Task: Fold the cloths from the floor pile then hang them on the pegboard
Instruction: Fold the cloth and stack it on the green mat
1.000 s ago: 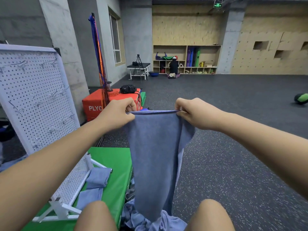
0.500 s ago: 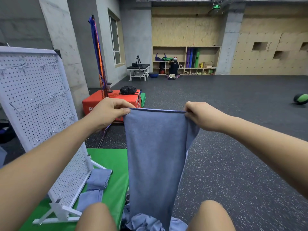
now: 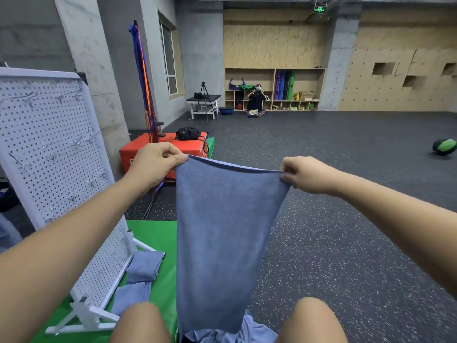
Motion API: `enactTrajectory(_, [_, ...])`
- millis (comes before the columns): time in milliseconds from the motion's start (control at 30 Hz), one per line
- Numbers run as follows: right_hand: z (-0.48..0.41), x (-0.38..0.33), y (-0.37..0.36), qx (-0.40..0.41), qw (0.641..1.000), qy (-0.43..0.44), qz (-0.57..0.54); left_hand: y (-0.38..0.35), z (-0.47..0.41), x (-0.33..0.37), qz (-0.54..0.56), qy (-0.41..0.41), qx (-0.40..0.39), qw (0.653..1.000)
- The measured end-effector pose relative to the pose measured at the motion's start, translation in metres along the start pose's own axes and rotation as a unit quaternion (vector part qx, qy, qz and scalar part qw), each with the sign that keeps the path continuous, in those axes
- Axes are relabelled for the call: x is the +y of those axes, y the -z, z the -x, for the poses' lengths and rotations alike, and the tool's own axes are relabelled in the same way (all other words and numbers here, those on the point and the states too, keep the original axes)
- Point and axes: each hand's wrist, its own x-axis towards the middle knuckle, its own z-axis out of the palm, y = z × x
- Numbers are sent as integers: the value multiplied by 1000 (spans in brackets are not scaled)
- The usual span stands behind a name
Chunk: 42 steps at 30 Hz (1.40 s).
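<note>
Left hand (image 3: 155,164) grasps the upper left corner of the blue cloth (image 3: 222,231), thumb and curled fingers pinching the hem. Right hand (image 3: 306,175) grasps the upper right corner in the same way, fingers clenched over the edge. The cloth hangs in the air to the right of the pegboard (image 3: 49,149), in front of the person and between the two raised knees. Its top hem runs taut from hand to hand and slopes slightly down toward the right hand. Its lower end reaches the pile (image 3: 257,332) of loose cloths on the floor, right of the pegboard's foot. Compared with one second ago, the hands stand wider apart and the hem is stretched longer. The loose fold that then showed behind the cloth's right edge is gone, and the panel now hangs flat. Against the frame half a second ago, the spread is only slightly greater. The pegboard stands tilted on its white frame, with bare metal hooks and no cloth on it. Two folded cloths (image 3: 146,266) lie on the green mat (image 3: 158,238) at the pegboard's foot, as before. A red box (image 3: 178,147) with a black bag (image 3: 188,133) on top sits beyond the pegboard.
</note>
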Motion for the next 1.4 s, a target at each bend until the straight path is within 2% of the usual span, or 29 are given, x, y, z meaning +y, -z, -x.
enactTrajectory(67, [1,-1,1,7,988,-17,-155,-1,1,-3,-3,14,11,1000])
enactTrajectory(167, [3,-3,4,-27,932,-19,-361,-4,6,-5,-7,29,11,1000])
enactTrajectory(267, [6,-8,6,-52,884,10,-465,-9,11,-12,-7,56,28,998])
enactTrajectory(367, [7,-14,6,-41,864,25,-502,-18,16,-16,10,82,36,996])
enactTrajectory(500, [8,-22,6,-51,873,60,-481,-35,23,-1,13,77,41,996])
enactTrajectory(667, [4,-26,4,18,953,100,-287,-51,23,18,28,68,44,996])
enactTrajectory(833, [-2,-18,0,120,982,57,-132,-50,20,16,-29,62,79,995])
enactTrajectory(867, [-3,-17,-1,121,983,56,-128,-50,21,16,-40,40,52,997])
enactTrajectory(933, [-4,-15,-4,113,982,59,-138,-51,25,19,-50,-26,-51,997])
enactTrajectory(1033, [-4,-15,-7,100,983,57,-143,-51,28,20,-120,-117,-185,968])
enactTrajectory(1100, [-5,-13,-7,102,983,49,-142,-50,28,19,-186,-122,-239,945])
enactTrajectory(1267, [-4,-10,-3,102,981,31,-162,-44,28,25,-274,-98,-274,917])
enactTrajectory(1400, [-5,-4,-2,120,979,15,-163,-42,31,26,-265,-110,-288,914])
